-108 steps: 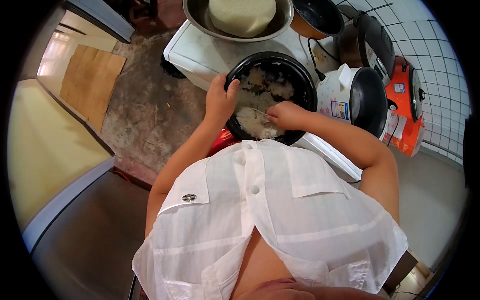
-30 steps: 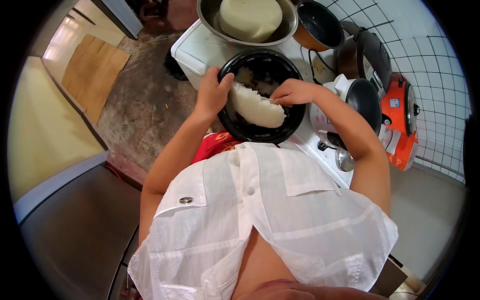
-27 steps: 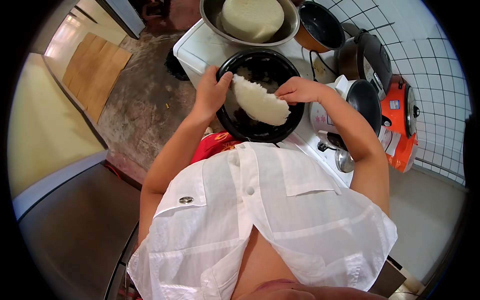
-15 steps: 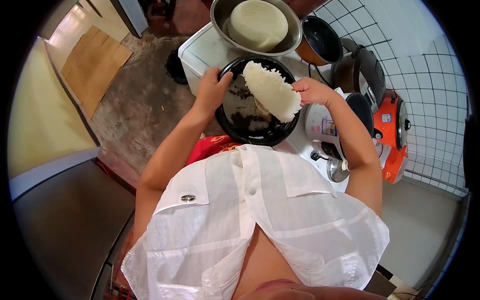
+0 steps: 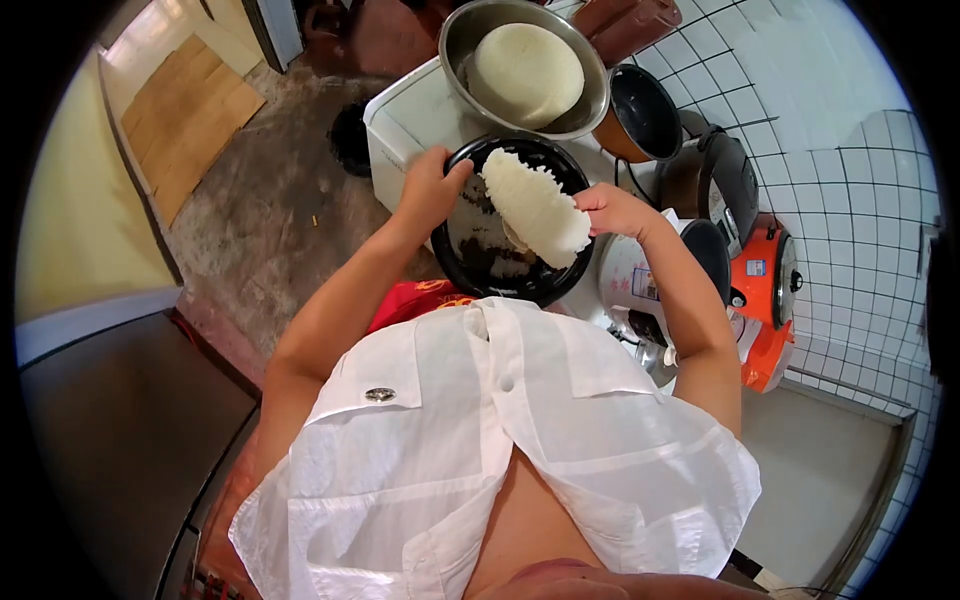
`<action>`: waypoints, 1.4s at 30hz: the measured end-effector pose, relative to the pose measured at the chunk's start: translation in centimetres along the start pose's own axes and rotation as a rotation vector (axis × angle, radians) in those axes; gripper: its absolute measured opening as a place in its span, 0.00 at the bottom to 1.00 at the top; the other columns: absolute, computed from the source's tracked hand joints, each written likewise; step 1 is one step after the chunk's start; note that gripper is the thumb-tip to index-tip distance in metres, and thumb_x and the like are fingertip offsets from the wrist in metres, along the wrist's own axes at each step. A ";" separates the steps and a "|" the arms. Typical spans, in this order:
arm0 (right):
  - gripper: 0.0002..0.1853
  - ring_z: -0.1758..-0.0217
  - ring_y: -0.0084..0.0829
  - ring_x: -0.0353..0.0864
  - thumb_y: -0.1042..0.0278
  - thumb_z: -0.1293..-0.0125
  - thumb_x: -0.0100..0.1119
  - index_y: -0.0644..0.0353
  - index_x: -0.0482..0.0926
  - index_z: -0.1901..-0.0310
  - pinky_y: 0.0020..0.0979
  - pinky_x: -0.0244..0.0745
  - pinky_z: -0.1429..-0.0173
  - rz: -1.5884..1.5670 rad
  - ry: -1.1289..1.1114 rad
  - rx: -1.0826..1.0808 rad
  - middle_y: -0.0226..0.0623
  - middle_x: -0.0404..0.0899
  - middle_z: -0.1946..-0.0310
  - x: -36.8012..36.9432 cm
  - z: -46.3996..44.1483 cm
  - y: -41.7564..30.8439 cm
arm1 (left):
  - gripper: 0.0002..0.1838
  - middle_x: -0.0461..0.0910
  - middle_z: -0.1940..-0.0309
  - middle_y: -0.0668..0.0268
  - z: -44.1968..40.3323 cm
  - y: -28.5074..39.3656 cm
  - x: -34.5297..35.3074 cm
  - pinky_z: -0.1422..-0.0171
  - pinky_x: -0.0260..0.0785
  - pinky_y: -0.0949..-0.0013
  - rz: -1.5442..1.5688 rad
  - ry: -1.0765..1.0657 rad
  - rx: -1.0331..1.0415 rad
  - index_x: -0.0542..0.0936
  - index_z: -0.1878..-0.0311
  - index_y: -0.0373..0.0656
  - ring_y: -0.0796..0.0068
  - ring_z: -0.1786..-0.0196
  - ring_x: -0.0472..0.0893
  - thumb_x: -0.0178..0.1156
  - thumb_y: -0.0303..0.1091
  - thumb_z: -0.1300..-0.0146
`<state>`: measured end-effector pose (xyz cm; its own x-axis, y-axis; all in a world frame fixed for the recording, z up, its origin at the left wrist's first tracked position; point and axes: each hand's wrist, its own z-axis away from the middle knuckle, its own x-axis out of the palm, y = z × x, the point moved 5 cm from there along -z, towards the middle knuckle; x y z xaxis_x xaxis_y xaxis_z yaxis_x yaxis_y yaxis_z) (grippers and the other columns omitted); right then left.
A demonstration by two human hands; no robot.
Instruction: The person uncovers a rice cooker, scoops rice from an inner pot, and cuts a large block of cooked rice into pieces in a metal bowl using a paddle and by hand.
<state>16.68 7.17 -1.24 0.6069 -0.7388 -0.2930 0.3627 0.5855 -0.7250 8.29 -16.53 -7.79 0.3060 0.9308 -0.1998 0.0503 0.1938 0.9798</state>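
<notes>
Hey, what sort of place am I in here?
Probably a kitchen, judging by what looks like an orange, round-lidded rice cooker, a round silvery metal bowl, and a round black basin under a clump of white, rice-like food.

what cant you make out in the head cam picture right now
In the head view:
Utensil: shape mostly hidden by the rice clump on it.
Black bowl: part of its inside hidden by the rice clump.
White cooker: partly hidden by the right forearm.
Orange rice cooker: label print too small to read.
Reddish-brown object: cut off by the top edge.
</notes>
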 end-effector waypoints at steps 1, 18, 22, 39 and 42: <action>0.10 0.78 0.16 0.68 0.69 0.41 0.53 0.62 0.81 0.61 0.19 0.63 0.73 0.013 -0.006 -0.019 0.24 0.72 0.80 -0.2 0.0 0.1 | 0.17 0.78 0.71 0.52 0.0 -0.1 0.0 0.60 0.67 0.61 -0.002 0.005 0.016 0.75 0.62 0.32 0.58 0.66 0.76 0.59 0.41 0.39; 0.03 0.89 0.18 0.58 0.75 0.43 0.49 0.62 0.74 0.70 0.20 0.49 0.87 -0.337 -0.085 0.048 0.28 0.66 0.86 -12.8 -9.5 -3.2 | 0.15 0.76 0.71 0.51 -0.3 -1.1 0.6 0.58 0.67 0.61 -0.021 -0.038 -0.063 0.73 0.61 0.34 0.57 0.66 0.76 0.58 0.40 0.37; 0.02 0.90 0.20 0.59 0.73 0.43 0.50 0.60 0.71 0.71 0.21 0.49 0.88 -0.229 -0.139 0.246 0.31 0.65 0.86 -14.0 -12.8 -2.2 | 0.16 0.76 0.69 0.52 -0.3 -1.7 0.8 0.57 0.67 0.61 -0.002 -0.065 -0.098 0.72 0.59 0.34 0.57 0.65 0.75 0.57 0.40 0.37; 0.05 0.92 0.20 0.60 0.71 0.46 0.48 0.57 0.68 0.78 0.22 0.52 0.89 -0.086 -0.178 0.261 0.31 0.64 0.89 -12.4 -11.5 -3.7 | 0.13 0.74 0.61 0.58 -5.3 10.2 0.2 0.51 0.66 0.59 -0.441 0.065 0.707 0.76 0.60 0.41 0.54 0.56 0.72 0.64 0.25 0.51; 0.04 0.92 0.20 0.58 0.72 0.48 0.48 0.57 0.68 0.78 0.22 0.50 0.90 -0.139 -0.233 0.225 0.31 0.64 0.90 -12.6 -11.1 -3.5 | 0.13 0.74 0.65 0.60 -6.0 10.8 1.7 0.53 0.66 0.59 -0.442 0.057 0.727 0.77 0.65 0.42 0.55 0.58 0.72 0.66 0.27 0.55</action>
<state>-0.09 10.73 -1.90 0.6765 -0.7358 -0.0320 0.5844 0.5628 -0.5846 3.62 -10.94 2.41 0.0674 0.8342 -0.5473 0.7576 0.3142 0.5722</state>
